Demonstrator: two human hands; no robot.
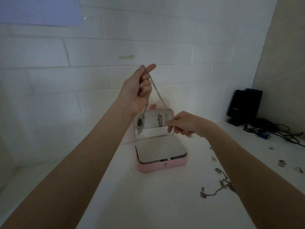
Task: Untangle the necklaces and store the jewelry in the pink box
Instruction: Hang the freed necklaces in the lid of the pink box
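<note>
The left hand (140,90) grips a silver chain necklace (154,87) raised above the open pink box (162,166), while the right hand (183,123) pinches its lower end by the lid (154,123). Keeping it taut should ease hanging it inside the lid. The base shows a perforated earring panel (160,150); more tangled jewelry (217,187) lies right.
</note>
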